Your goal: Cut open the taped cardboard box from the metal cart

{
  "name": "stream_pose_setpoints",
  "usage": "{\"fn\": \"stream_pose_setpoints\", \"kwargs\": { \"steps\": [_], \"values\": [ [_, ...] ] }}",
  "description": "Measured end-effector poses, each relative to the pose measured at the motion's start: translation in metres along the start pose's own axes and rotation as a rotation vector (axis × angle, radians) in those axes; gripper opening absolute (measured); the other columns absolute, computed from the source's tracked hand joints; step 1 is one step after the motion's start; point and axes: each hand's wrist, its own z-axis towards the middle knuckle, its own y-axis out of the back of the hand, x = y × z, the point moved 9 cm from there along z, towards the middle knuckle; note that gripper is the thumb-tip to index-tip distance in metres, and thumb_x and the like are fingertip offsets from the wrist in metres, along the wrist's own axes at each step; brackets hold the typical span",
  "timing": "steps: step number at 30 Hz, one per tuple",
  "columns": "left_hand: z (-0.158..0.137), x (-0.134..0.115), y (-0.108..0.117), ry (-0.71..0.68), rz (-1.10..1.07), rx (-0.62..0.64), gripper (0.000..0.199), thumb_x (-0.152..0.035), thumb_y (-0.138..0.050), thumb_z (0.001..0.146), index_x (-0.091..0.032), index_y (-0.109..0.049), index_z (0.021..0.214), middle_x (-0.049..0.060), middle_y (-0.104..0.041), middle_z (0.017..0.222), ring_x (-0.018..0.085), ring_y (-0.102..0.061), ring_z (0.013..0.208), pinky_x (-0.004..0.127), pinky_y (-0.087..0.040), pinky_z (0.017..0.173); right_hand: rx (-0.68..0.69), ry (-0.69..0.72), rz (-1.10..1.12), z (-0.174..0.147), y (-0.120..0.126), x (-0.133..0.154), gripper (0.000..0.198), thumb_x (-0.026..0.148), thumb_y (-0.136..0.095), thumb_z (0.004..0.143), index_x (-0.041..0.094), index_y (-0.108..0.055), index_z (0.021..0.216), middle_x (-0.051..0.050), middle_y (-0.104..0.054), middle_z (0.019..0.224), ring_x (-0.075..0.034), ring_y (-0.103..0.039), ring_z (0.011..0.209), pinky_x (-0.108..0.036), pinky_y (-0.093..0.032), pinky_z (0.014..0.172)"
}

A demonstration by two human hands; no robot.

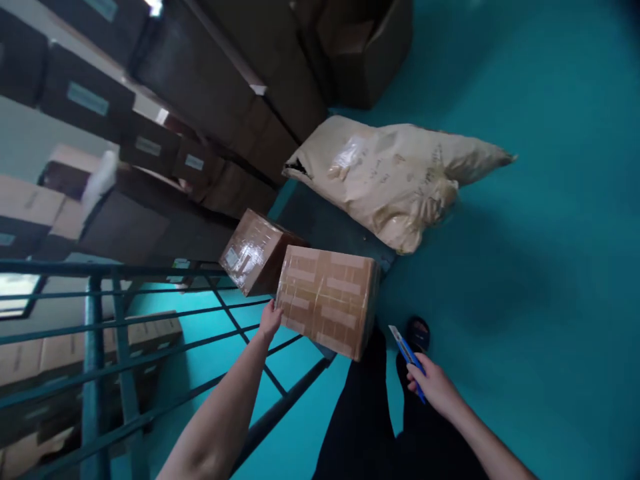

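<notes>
Cardboard box [327, 300], brown and rectangular, is showing a top face crossed by several strips of clear glossy tape. It is sitting on the dark platform [325, 223], at the platform's near edge, just beside the green railing [125, 333]. A second taped box [253, 250] is lying tilted against its far left corner, touching it. I am pressing my left hand [270, 320] against the near left edge of the cardboard box, fingers flat on its side; the hand is not closed around anything. My right hand [433, 383] is hanging off to the right of the box, apart from it, closed around a blue utility knife [406, 352] with its blade end pointing toward the box. A large beige sack [395, 177] is resting on the far edge of the platform and the teal floor [550, 267]. Stacked cartons [150, 120] are standing beyond on the left.
</notes>
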Motion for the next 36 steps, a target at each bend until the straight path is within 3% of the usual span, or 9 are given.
{"fn": "stream_pose_setpoints", "kwargs": {
  "steps": [3, 8, 13, 17, 21, 27, 31, 36],
  "values": [
    [0.039, 0.02, 0.005, 0.058, 0.029, -0.067, 0.059, -0.014, -0.055, 0.075, -0.007, -0.046, 0.133, 0.02, -0.044, 0.145, 0.033, -0.035, 0.138, 0.04, -0.035, 0.109, 0.118, 0.088, -0.067, 0.002, -0.015, 0.043, 0.049, 0.049, -0.047, 0.083, 0.018, -0.05, 0.12, -0.002, -0.066, 0.078, -0.018, -0.068, 0.064, -0.028, -0.05, 0.057],
    [0.078, 0.037, -0.017, 0.034, 0.037, 0.031, 0.044, -0.008, -0.053, 0.073, -0.011, -0.06, 0.116, 0.015, -0.064, 0.123, 0.027, -0.058, 0.117, 0.035, -0.044, 0.099, 0.139, 0.198, -0.359, 0.02, -0.067, 0.13, 0.05, 0.048, -0.042, 0.088, 0.019, -0.05, 0.127, -0.002, -0.067, 0.079, -0.019, -0.066, 0.063, -0.03, -0.05, 0.062],
    [0.084, 0.045, -0.02, 0.061, 0.083, 0.015, 0.04, -0.01, -0.052, 0.073, -0.009, -0.061, 0.112, 0.02, -0.063, 0.119, 0.029, -0.056, 0.117, 0.034, -0.041, 0.1, 0.109, 0.431, -0.836, 0.064, -0.162, 0.236, 0.041, 0.038, -0.037, 0.093, 0.025, -0.051, 0.13, -0.008, -0.067, 0.115, -0.024, -0.064, 0.103, -0.033, -0.046, 0.081],
    [0.086, 0.051, -0.018, 0.125, 0.12, -0.014, 0.033, -0.016, -0.053, 0.075, -0.011, -0.059, 0.108, 0.022, -0.06, 0.118, 0.031, -0.054, 0.116, 0.038, -0.04, 0.099, 0.139, 0.52, -1.159, 0.097, -0.239, 0.289, 0.039, 0.035, -0.036, 0.095, 0.028, -0.046, 0.132, -0.008, -0.065, 0.116, -0.026, -0.064, 0.099, -0.035, -0.045, 0.077],
    [0.098, 0.061, -0.019, 0.184, 0.095, 0.018, 0.022, -0.019, -0.054, 0.075, -0.017, -0.059, 0.096, 0.016, -0.064, 0.107, 0.03, -0.059, 0.106, 0.038, -0.044, 0.09, 0.165, 0.536, -1.364, 0.118, -0.281, 0.31, 0.033, 0.035, -0.033, 0.096, 0.025, -0.05, 0.123, -0.009, -0.066, 0.111, -0.026, -0.065, 0.094, -0.036, -0.045, 0.077],
    [0.11, 0.073, -0.028, 0.208, 0.006, 0.049, 0.016, -0.021, -0.054, 0.077, -0.022, -0.058, 0.092, 0.009, -0.067, 0.102, 0.025, -0.061, 0.095, 0.032, -0.045, 0.077, 0.183, 0.533, -1.482, 0.127, -0.308, 0.319, 0.028, 0.021, -0.033, 0.095, 0.018, -0.053, 0.114, -0.013, -0.068, 0.104, -0.026, -0.066, 0.095, -0.036, -0.045, 0.079],
    [0.114, 0.077, -0.035, 0.192, -0.037, 0.075, 0.012, -0.028, -0.048, 0.085, -0.022, -0.058, 0.087, 0.007, -0.069, 0.096, 0.022, -0.062, 0.088, 0.029, -0.044, 0.071, 0.151, 0.534, -1.506, 0.122, -0.32, 0.324, 0.029, 0.013, -0.03, 0.093, 0.015, -0.053, 0.111, -0.016, -0.068, 0.103, -0.025, -0.067, 0.094, -0.035, -0.046, 0.078],
    [0.121, 0.078, -0.038, 0.168, -0.036, 0.09, 0.027, -0.041, -0.041, 0.092, -0.022, -0.059, 0.087, 0.008, -0.07, 0.096, 0.022, -0.063, 0.088, 0.029, -0.043, 0.072, 0.115, 0.54, -1.514, 0.115, -0.316, 0.327, 0.03, 0.013, -0.028, 0.094, 0.014, -0.051, 0.113, -0.017, -0.067, 0.105, -0.025, -0.067, 0.094, -0.034, -0.046, 0.078]
  ]
}}
